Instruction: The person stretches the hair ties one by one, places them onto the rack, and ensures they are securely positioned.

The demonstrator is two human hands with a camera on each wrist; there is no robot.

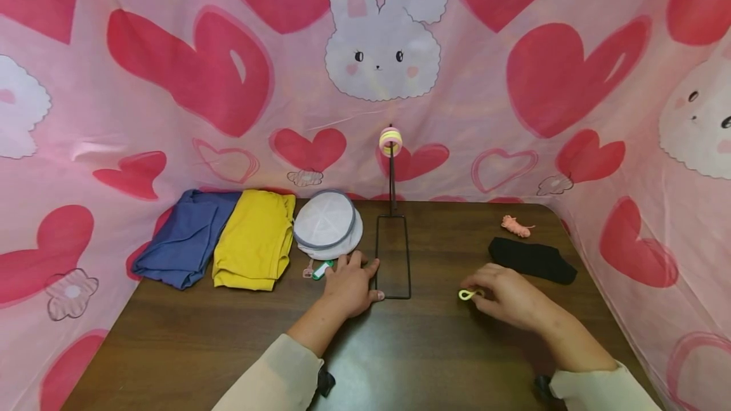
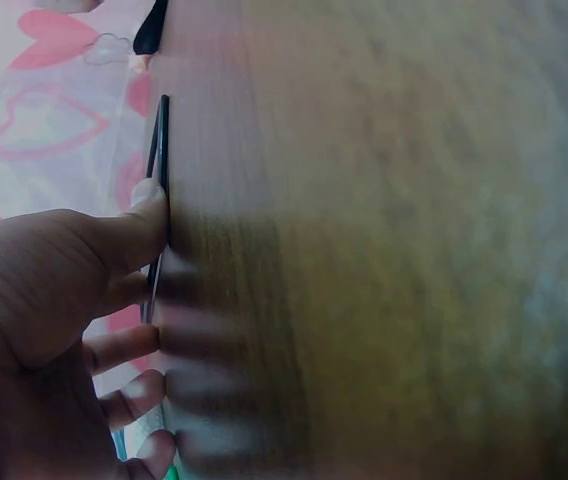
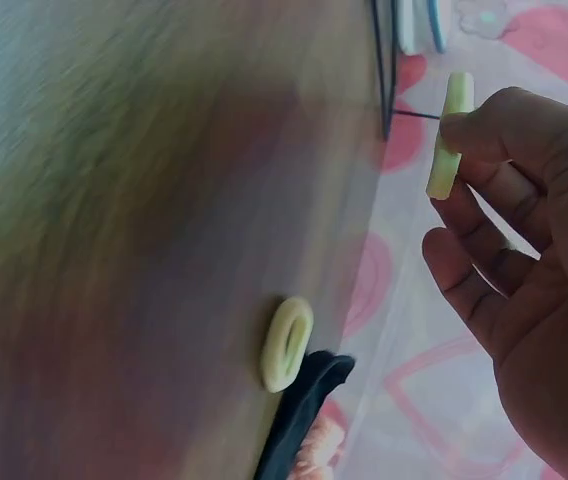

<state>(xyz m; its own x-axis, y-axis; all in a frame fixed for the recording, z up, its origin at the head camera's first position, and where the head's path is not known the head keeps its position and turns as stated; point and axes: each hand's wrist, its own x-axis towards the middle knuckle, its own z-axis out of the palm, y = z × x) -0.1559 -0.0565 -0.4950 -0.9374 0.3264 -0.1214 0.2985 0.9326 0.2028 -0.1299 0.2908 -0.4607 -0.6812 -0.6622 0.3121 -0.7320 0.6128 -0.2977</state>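
Pinching a yellow ring (image 3: 444, 172) between thumb and index finger of my right hand (image 1: 508, 295), clear of the tabletop, right of the wire stand (image 1: 409, 259). A second yellow ring (image 3: 274, 355) lies on the table beneath, beside the black cloth (image 1: 532, 260); the head view doesn't clearly show it. My left hand (image 1: 349, 284) has fingers spread, thumb and index touching the stand's left base rail; how hard it presses, can't tell. Rings (image 1: 389, 133) hang on the stand's upper arm, pink and yellow.

Step in hand, my read: ring picked up, not yet on the arm. Next move probably calls for lifting it to the arm tip, hole lined up, base steadied by my left. Farther out: orange yarn bundle (image 1: 516, 227) right; white hat (image 1: 325, 224), folded yellow cloth (image 1: 253, 240), folded blue cloth (image 1: 185, 240) left.
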